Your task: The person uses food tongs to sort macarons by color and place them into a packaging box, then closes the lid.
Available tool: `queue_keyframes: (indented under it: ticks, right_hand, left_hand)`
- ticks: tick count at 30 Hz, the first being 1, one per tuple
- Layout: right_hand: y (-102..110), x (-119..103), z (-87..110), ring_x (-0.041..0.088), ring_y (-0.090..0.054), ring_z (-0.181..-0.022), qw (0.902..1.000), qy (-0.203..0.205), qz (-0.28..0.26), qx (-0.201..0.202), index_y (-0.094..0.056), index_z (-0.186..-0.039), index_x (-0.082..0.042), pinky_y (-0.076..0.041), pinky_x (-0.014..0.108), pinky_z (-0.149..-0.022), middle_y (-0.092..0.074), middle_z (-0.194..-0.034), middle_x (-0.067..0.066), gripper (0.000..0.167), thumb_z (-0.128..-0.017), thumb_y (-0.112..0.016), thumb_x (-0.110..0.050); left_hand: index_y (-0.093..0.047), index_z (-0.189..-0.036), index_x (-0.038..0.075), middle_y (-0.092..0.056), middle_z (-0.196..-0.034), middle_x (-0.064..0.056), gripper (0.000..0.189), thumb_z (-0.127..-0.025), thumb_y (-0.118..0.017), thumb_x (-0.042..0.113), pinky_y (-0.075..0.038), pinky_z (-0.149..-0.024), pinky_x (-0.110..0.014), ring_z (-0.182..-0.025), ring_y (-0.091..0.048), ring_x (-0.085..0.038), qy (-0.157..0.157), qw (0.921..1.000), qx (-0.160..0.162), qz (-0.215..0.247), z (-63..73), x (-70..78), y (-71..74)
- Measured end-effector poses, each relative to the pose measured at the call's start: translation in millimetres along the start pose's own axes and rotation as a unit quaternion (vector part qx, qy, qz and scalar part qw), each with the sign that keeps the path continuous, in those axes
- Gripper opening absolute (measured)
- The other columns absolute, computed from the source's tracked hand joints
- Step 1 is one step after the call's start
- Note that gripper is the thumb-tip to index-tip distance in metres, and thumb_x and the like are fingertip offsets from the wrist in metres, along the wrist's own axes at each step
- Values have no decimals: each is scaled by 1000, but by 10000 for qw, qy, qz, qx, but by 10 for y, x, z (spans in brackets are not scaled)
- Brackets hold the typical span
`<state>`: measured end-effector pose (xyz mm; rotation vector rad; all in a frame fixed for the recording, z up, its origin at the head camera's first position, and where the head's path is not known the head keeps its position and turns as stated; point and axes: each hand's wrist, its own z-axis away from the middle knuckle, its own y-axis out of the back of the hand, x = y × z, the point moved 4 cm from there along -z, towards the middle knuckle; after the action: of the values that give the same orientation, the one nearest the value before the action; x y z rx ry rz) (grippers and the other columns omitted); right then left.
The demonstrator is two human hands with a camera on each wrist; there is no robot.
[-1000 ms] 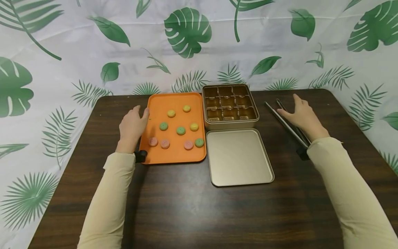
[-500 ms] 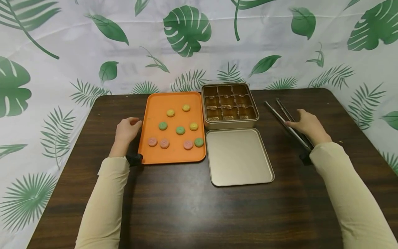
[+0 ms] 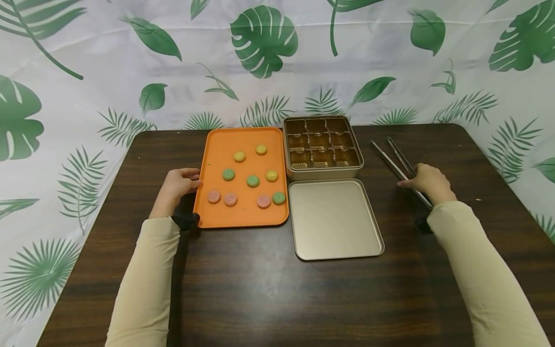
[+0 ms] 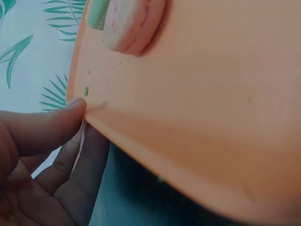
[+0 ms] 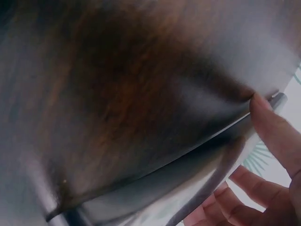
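Observation:
My left hand (image 3: 175,185) is at the left edge of an orange tray (image 3: 243,216). In the left wrist view, its thumb lies on top of the tray's rim with fingers underneath, pinching it. Yellow macarons (image 3: 240,156), green macarons (image 3: 253,181) and pink macarons (image 3: 231,199) lie spread over the tray. On the right, my right hand (image 3: 431,183) holds metal tongs (image 3: 389,162) lying on the table, thumb on one side and fingers around the other. The right wrist view shows the tong arms (image 5: 214,181) spread apart, blurred in places.
Right of the tray stands a gold tin (image 3: 325,174) with a brown divided insert of several compartments. A flat gold lid (image 3: 336,219) lies in front of it. All rest on a dark wooden table (image 3: 243,289), against a leaf-patterned cloth (image 3: 182,67).
My left hand has come down from above the tray's left side and taken hold of its edge. My right hand has lowered onto the tongs and closed around them.

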<state>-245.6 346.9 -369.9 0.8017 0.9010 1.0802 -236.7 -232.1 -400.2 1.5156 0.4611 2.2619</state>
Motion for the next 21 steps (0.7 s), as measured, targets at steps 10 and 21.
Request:
queue_keyframes:
  ticks: [10,21]
  right_hand:
    - [-9,28,-2,60,-40,-114,9993,-30,-326,180,-31,-136,19,-39,68,-93,-35,-131,44,68,-93,-54,-29]
    - [89,52,28,54,-41,-112,9862,348,-1133,1152,-36,-132,20,-38,64,-94,-40,-126,43,59,-97,-45,-26]
  left_hand:
    - [-38,-143,-7,-48,-137,-29,50,-95,-50,0,-55,-80,-16,-87,-55,-5,72,9999,-118,-77,-22,46,-13]
    - [-35,-145,-4,-43,-142,-28,50,-97,-47,0,-44,-106,-44,-122,-49,-34,218,9997,-133,-26,-6,46,-26]
